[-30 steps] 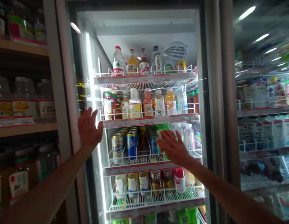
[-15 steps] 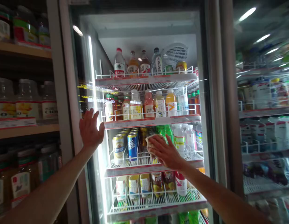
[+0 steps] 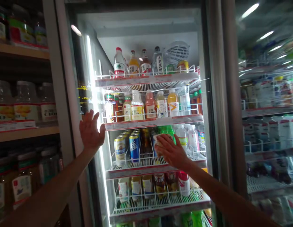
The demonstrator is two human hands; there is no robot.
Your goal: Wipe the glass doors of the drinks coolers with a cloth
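A small pale cloth (image 3: 160,137) under the fingertips of the right hand (image 3: 171,151), hand spread flat, pressing it on the clear glass fridge door (image 3: 146,37), left hand (image 3: 91,130) open flat by the door's left edge, free glass above and below.

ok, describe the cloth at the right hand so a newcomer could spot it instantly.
Find the lit glass-door drinks fridge, then its third wire shelf from the top, with cans left and green bottles right. In front of that shelf, a pale crumpled cloth is pressed flat under the right hand. It is the only soft, unlabelled thing among rigid containers.
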